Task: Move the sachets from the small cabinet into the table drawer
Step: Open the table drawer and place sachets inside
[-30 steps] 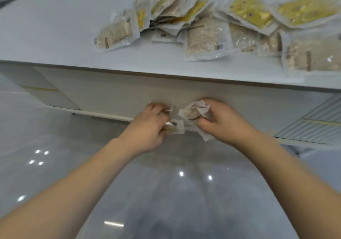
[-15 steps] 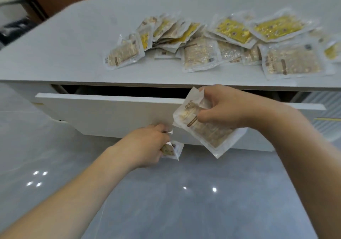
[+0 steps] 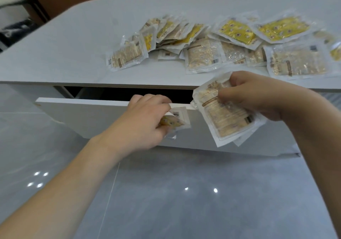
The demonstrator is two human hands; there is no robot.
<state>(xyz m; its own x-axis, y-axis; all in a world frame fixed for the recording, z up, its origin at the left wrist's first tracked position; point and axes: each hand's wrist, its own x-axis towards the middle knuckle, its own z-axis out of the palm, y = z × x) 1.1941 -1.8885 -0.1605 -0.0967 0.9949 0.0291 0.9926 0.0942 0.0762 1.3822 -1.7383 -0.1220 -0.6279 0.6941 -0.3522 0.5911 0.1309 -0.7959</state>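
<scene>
Glossy grey floor below; the drawer (image 3: 103, 117) now stands further open, left hand (image 3: 145, 120) gripping a small sachet (image 3: 177, 118) at its front, right hand (image 3: 258, 94) holding large sachets (image 3: 227, 117), ready to drop in

A small sachet (image 3: 175, 120) is gripped by the left hand (image 3: 145, 122), whose fingers are hooked over the open drawer front (image 3: 83, 117). Larger beige sachets (image 3: 227, 115) are pinched by the right hand (image 3: 258, 94). More sachets (image 3: 221, 41) are spread on the table (image 3: 73, 41).

Two bare forearms, left hand (image 3: 142, 120), right hand (image 3: 258, 94).
</scene>
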